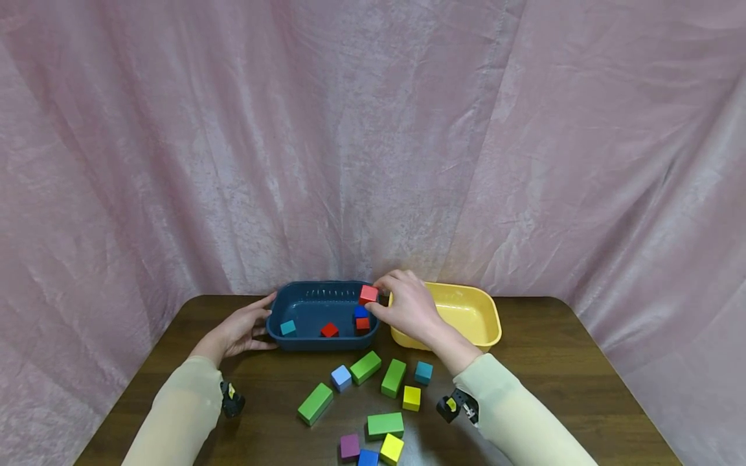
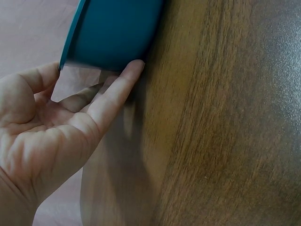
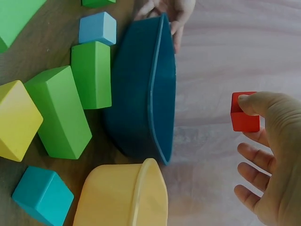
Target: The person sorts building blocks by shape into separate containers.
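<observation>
1. Nearest on the table [image 1: 571,362] lie a purple block [image 1: 350,446], a blue block [image 1: 368,458] and a yellow block [image 1: 392,448], by a green block [image 1: 384,424].
2. The left hand [image 1: 240,329], fingers extended, touches the left end of the dark-blue tub [image 1: 317,312].
3. The right hand [image 1: 412,307] pinches a red cube [image 1: 368,294], raised above that tub's right end.
4. Just beside stands a yellow tub [image 1: 466,314].
5. Behind hangs a pink curtain [image 1: 350,142].

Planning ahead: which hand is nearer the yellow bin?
Right: the right hand is over the left edge of the yellow bin; the left hand touches the left end of the blue bin.
</observation>
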`<state>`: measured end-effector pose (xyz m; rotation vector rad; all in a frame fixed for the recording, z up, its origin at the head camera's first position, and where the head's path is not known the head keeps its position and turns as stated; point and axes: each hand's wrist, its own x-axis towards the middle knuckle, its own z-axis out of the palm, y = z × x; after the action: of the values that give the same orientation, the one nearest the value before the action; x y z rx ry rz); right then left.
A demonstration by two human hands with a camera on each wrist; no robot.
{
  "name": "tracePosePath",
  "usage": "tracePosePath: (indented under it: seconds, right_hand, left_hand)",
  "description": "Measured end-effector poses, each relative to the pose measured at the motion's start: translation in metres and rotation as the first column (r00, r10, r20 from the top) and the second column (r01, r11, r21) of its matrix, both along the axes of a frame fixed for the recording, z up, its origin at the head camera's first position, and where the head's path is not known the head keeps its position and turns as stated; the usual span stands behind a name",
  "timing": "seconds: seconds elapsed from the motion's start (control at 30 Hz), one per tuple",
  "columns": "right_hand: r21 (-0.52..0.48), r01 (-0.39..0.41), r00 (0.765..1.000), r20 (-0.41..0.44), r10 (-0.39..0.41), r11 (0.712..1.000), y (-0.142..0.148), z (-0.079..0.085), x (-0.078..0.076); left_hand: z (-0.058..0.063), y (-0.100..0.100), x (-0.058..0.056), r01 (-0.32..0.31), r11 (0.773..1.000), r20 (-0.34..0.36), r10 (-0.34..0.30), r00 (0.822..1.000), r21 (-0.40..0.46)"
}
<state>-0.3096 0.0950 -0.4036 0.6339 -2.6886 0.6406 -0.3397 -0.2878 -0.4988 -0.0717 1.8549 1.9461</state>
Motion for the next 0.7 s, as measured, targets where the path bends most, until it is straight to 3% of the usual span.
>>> tracePosePath:
  seconds: [0.2, 0.7]
  right_hand:
    - [0.04, 0.024, 0.998, 0.056, -0.026, 0.999, -0.007, -0.004, -0.008]
    - [0.129, 0.049, 0.995, 0.078, -0.059, 0.99, -0.022, -0.018, -0.023]
  left_hand:
    - [0.002, 0.001, 0.001, 0.006, 1.0, -0.001, -0.006, 1.0, -0.001]
    - [0.0, -0.001, 0.0, 0.011, 1.0, -0.009, -0.011, 1.0, 0.005]
